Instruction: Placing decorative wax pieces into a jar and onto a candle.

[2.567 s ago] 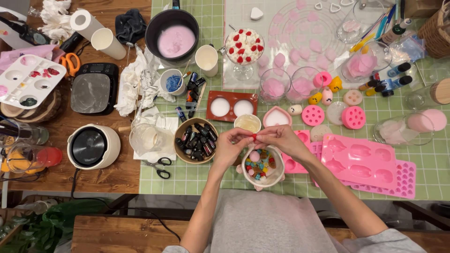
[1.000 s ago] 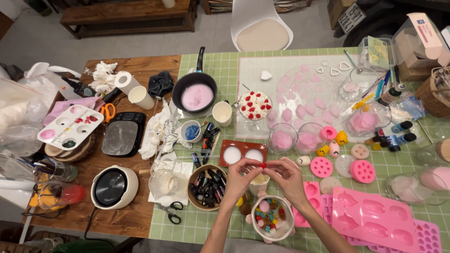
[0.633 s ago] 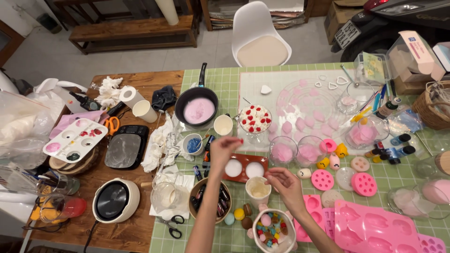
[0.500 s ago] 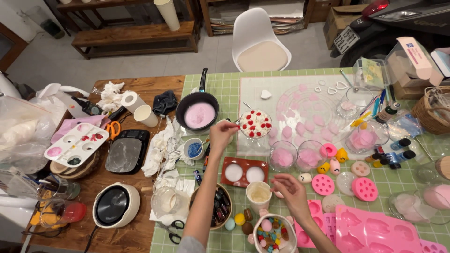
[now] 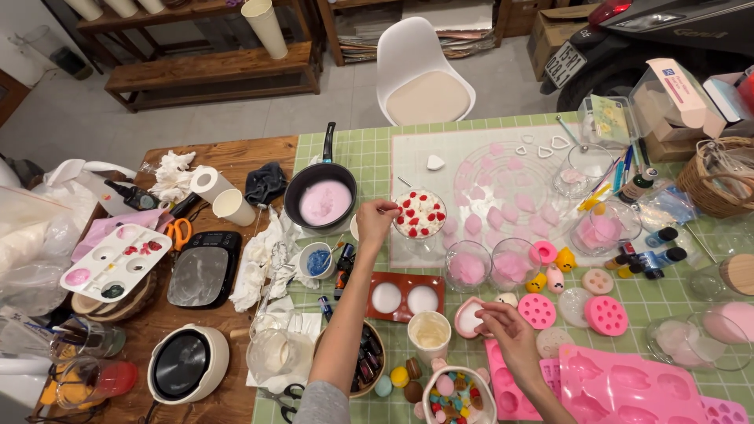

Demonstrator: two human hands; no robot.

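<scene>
Hands: left hand (image 5: 375,220) has reached out from the candy cup, fingers pinched on a small piece at the glass of red-and-white pieces (image 5: 419,215); right hand (image 5: 509,328) loose, open.
Change: piece carried from cup (image 5: 458,396) to glass.
Meaning: decorating under way.
Table (image 5: 369,157): pink moulds (image 5: 628,385) alongside.

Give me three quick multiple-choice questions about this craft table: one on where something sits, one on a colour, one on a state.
1. Where is the left hand?
A. at the glass bowl of red and white pieces
B. on the scissors
C. on the chair

2. What colour is the mix in the black pan?
A. green
B. pink
C. blue

3. The right hand is:
A. gripping the pan
B. over the pink moulds, fingers pinched
C. out of sight

Answers: A, its fingertips reach the bowl rim; B, the pan's contents are pale pink; B, it hovers by the moulds.
</scene>
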